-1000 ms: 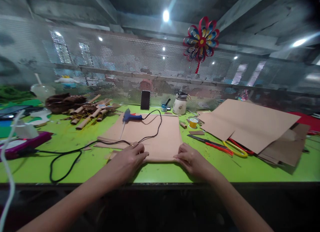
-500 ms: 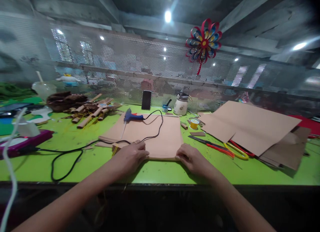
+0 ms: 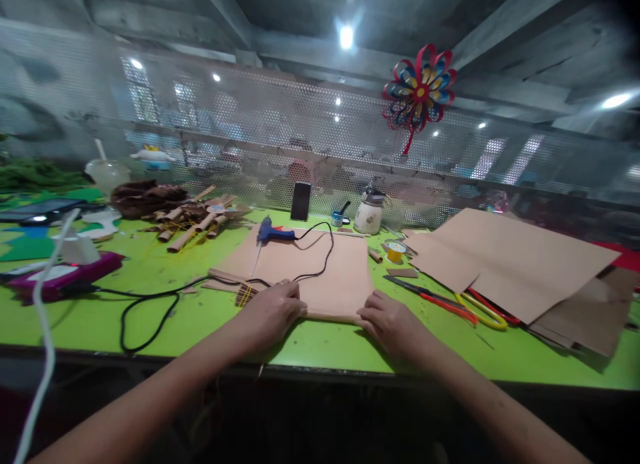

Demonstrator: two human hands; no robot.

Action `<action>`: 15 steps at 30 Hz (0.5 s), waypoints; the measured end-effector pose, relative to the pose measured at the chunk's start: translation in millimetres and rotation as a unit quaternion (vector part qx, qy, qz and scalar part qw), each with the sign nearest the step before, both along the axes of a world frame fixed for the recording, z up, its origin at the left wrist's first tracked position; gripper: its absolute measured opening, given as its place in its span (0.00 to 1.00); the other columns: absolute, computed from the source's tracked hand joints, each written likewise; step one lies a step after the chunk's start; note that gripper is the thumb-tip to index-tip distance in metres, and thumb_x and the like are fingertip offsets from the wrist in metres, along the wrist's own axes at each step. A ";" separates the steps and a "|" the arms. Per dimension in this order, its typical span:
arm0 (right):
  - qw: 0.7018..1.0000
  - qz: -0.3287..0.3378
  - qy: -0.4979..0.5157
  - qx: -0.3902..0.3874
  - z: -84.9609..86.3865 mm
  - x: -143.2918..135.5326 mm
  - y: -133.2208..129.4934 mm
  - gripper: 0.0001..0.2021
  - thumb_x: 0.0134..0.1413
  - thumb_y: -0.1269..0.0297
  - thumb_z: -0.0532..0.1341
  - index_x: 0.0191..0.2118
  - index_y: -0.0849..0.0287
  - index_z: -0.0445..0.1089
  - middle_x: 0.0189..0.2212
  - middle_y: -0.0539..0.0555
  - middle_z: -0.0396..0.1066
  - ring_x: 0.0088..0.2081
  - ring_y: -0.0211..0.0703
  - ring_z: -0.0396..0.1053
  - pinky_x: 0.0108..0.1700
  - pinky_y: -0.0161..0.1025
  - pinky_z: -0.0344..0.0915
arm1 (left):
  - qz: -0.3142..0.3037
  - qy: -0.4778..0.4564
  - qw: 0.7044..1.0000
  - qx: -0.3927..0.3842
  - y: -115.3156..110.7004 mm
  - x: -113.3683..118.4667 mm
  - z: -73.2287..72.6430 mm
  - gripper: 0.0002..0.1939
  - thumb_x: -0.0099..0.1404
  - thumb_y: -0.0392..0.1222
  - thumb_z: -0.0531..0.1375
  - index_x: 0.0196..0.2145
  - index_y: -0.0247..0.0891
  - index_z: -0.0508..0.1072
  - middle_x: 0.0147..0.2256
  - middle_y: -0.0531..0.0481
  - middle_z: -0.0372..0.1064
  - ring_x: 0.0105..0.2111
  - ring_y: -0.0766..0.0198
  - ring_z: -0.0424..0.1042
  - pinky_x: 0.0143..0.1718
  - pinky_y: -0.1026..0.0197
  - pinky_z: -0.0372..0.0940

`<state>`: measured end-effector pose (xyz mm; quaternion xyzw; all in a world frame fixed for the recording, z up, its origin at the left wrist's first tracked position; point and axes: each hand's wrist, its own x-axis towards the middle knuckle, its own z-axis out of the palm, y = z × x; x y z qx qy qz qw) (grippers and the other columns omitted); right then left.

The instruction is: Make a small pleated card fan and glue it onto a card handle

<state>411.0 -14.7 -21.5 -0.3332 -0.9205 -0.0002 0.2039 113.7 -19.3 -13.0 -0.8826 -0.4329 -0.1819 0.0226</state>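
A sheet of brown kraft paper lies in front of me, its near edge apparently curled or folded into a narrow strip. My left hand is closed on the left end of that edge, fingertips pressed together. At the right end, my right hand pinches the same edge, its fingers bent. A blue glue gun rests on the far part of the paper, its black cord looping across the sheet. Beside my left wrist is a small brown piece with yellow threads, partly hidden.
Scissors with red and yellow handles lie right of the paper, near a yellow spool and more brown sheets. Left are paper rolls and a purple power strip. A phone and jug stand behind.
The view has swung slightly left, so everything sits further right. Both hands still hold the paper's near edge, with hardly any shift along it.
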 end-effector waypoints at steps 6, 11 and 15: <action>1.000 0.005 -0.005 -0.021 -1.9 0.9 1.0 0.13 0.73 0.69 0.55 0.39 0.62 0.76 0.34 0.60 0.71 0.38 0.52 0.67 0.40 0.45 0.64 | 0.007 -0.002 1.000 -0.010 -1.9 1.6 1.7 0.14 0.75 0.37 0.57 0.35 0.39 0.81 0.35 0.47 0.69 0.34 0.60 0.68 0.35 0.60 0.59; 0.997 0.007 0.033 -0.076 -3.5 4.1 15.2 0.17 0.75 0.64 0.52 0.41 0.60 0.78 0.30 0.55 0.70 0.32 0.45 0.69 0.34 0.38 0.63 | 0.004 0.026 1.000 0.009 -1.5 1.4 1.2 0.12 0.75 0.36 0.56 0.40 0.40 0.81 0.33 0.47 0.68 0.35 0.57 0.68 0.34 0.59 0.57; 0.991 -0.003 0.069 -0.119 -3.5 3.8 20.1 0.12 0.71 0.66 0.56 0.40 0.62 0.77 0.32 0.56 0.75 0.34 0.44 0.72 0.37 0.38 0.66 | -0.008 0.083 0.994 0.075 -3.4 2.6 -2.9 0.10 0.74 0.33 0.57 0.37 0.37 0.78 0.32 0.47 0.68 0.32 0.57 0.66 0.32 0.57 0.55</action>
